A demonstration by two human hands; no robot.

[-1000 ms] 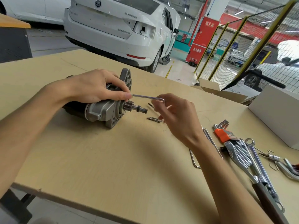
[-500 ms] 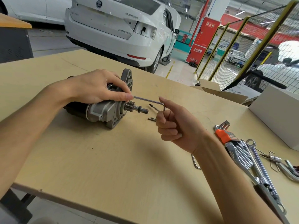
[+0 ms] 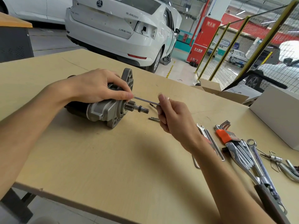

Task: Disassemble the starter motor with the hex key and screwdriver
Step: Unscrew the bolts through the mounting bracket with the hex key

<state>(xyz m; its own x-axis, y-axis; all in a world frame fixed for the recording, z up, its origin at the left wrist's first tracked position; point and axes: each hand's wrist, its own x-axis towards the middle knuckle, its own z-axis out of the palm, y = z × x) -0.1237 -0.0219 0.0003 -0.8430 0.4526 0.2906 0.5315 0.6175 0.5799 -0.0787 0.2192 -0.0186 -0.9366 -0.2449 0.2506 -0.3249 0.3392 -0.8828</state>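
Note:
The starter motor (image 3: 103, 110) lies on its side on the wooden table (image 3: 100, 167), black body to the left, pinion shaft pointing right. My left hand (image 3: 97, 86) grips the motor from above, thumb tip touching the long arm of a hex key (image 3: 145, 101) where it meets the housing. My right hand (image 3: 171, 117) holds the bent end of that hex key in curled fingers, just right of the pinion shaft. Two loose bolts (image 3: 154, 118) lie on the table below the key.
An orange-holder hex key set (image 3: 226, 133), several wrenches (image 3: 252, 152) and pliers (image 3: 288, 167) lie to the right. A white box (image 3: 278, 110) stands at the far right edge. A white car (image 3: 119, 29) and yellow mesh fence (image 3: 242, 46) are behind the table.
My right hand has turned on the hex key's bent end, going from loose fingers to a fist and now a grip from the side. My left hand and the motor stayed put.

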